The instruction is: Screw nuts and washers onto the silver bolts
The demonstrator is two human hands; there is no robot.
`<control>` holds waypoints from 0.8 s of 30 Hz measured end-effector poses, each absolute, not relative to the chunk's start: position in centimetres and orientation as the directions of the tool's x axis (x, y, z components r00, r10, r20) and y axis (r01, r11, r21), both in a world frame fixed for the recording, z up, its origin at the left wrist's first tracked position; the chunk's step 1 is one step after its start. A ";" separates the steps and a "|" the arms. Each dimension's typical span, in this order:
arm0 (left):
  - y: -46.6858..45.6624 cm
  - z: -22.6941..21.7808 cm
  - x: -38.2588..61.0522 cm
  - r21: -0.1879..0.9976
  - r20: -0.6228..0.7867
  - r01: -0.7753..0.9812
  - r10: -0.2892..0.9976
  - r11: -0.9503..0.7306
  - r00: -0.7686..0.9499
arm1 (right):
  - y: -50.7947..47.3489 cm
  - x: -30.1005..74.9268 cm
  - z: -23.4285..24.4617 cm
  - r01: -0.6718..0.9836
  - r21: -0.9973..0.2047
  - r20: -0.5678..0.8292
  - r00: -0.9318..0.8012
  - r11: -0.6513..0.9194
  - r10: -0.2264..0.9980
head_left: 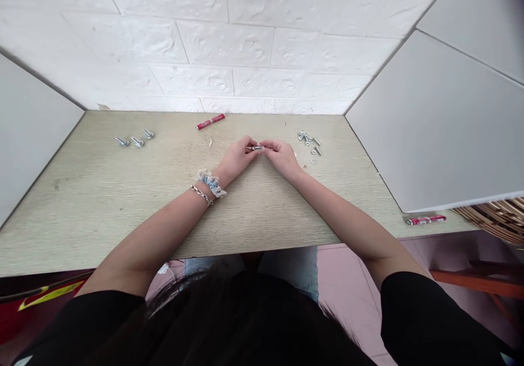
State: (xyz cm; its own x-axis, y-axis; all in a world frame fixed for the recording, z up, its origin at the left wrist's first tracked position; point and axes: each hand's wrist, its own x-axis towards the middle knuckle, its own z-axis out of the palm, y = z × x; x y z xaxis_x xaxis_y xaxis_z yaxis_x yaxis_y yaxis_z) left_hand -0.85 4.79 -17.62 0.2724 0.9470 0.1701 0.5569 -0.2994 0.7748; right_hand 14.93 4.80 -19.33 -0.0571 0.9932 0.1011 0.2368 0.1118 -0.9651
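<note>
Both hands meet over the middle of the table, fingertips pinched round a small silver bolt (256, 148). My left hand (237, 157) grips its left end, closed, with a scrunchie and a chain bracelet at the wrist. On the right end, the thumb and fingers of my right hand (282, 157) are closed too. Fingers cover much of the bolt, so I cannot tell whether a nut or washer is on it. Right of my hands lies a loose group of bolts and nuts (307, 137), with a thin washer (313, 162) just below it.
Three bolts (137, 142) with wide heads lie at the table's left. A red tube (210, 121) rests near the back wall, among crumbs. Another red tube (426, 220) is at the right front edge, beside a wicker basket (495, 219). White panels (446, 120) stand at both sides.
</note>
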 end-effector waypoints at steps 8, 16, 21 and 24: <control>4.7 -17.6 -0.7 0.777 0.164 0.560 0.951 -0.289 0.263 | 4.1 15.4 -18.8 0.276 -0.949 0.131 -0.104 0.155 0.986; 4.9 -17.8 -0.7 0.757 0.187 0.578 0.949 -0.303 0.253 | 3.9 15.4 -18.5 0.328 -0.929 0.120 -0.168 0.170 0.979; 4.9 -17.8 -0.7 0.753 0.179 0.587 0.951 -0.297 0.252 | 3.7 15.4 -18.4 0.374 -0.903 0.162 -0.159 0.211 0.974; 4.9 -17.7 -0.7 0.747 0.174 0.593 0.950 -0.299 0.260 | 3.6 15.3 -18.4 0.392 -0.895 0.170 -0.146 0.215 0.975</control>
